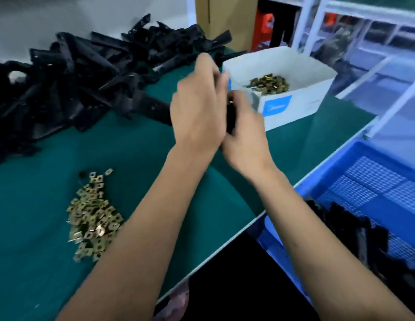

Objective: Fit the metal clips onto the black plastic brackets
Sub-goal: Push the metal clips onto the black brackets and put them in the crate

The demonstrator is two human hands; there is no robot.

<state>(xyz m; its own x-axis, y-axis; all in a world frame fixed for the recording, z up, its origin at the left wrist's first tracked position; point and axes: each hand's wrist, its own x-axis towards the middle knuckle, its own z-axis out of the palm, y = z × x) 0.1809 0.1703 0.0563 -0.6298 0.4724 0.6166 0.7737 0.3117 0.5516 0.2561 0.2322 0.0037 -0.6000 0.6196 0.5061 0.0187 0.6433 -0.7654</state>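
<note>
A: State the position of the bracket (231,119).

B: It is held above the green counter (137,158), between both hands, just in front of the white box (292,105). It is black, narrow and mostly hidden; a small brass-coloured glint shows at its upper end, too blurred to identify.

A: Fingers?

B: Left hand (197,105): curled round the bracket from the left. Right hand (246,133): curled round it from the right and below. Both are motion-blurred.

A: Supply of parts?

B: Brackets (74,82): a large tangled black pile at the counter's far left. Clips (93,216): flat, square, brass-coloured pieces with centre holes, heaped on the counter near left. More clips lie inside the box.

A: Other items?

B: A blue crate (375,186) at the right, beside the counter edge, containing black parts.
</note>
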